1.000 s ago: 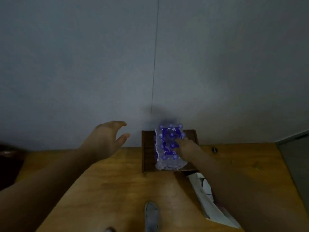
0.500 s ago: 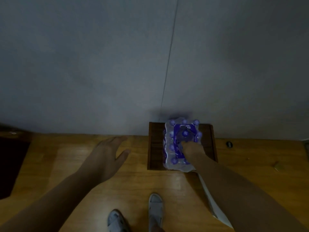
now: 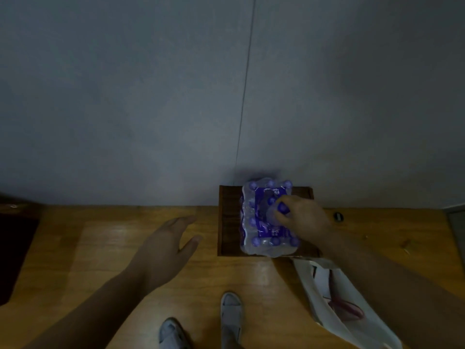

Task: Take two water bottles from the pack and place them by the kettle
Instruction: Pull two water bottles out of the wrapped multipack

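Note:
A shrink-wrapped pack of water bottles (image 3: 256, 222) with purple caps stands on a dark wooden board (image 3: 227, 222) against the grey wall. My right hand (image 3: 304, 217) is over the pack's right side, its fingers closed around the neck of one water bottle (image 3: 281, 209) whose purple cap shows at my fingertips. My left hand (image 3: 166, 245) hovers over the wooden floor to the left of the board, fingers apart and holding nothing. No kettle is in view.
A white bag (image 3: 339, 301) with something pink inside lies on the floor at the lower right. My two slippered feet (image 3: 230, 313) stand at the bottom centre. A dark object (image 3: 15, 248) sits at the left edge. A small round floor fitting (image 3: 338, 216) is right of the board.
My right hand has closed on one bottle and drawn its cap up and to the right out of the pack. My left hand stays open to the left.

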`<move>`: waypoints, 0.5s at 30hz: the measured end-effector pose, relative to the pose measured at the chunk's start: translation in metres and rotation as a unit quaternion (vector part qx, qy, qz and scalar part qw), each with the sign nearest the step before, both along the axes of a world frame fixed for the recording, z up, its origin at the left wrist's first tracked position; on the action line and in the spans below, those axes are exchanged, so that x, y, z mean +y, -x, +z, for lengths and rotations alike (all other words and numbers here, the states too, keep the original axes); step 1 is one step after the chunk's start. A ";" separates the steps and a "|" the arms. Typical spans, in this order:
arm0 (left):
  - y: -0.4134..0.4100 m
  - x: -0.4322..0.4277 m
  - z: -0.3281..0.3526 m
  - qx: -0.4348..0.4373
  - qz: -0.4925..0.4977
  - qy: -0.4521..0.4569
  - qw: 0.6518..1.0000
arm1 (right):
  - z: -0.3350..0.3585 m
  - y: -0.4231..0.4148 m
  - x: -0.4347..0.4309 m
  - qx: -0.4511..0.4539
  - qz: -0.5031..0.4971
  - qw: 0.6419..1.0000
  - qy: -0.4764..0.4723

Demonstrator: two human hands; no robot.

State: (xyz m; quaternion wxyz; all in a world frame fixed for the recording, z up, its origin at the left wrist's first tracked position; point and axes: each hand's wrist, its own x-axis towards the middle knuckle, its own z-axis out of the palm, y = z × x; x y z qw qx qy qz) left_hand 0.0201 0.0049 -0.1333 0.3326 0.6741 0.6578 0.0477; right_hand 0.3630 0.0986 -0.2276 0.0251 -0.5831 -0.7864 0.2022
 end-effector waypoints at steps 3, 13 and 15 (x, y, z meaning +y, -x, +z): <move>-0.015 -0.001 0.009 -0.037 -0.021 -0.008 0.999 | 0.070 0.003 0.003 0.045 -0.005 0.998 -0.052; -0.041 -0.007 0.047 -0.251 0.030 -0.052 0.966 | 0.197 0.082 -0.024 0.338 0.148 0.928 0.044; -0.030 -0.018 0.043 -0.254 0.065 -0.061 0.963 | 0.168 0.083 -0.006 0.371 0.129 0.914 0.102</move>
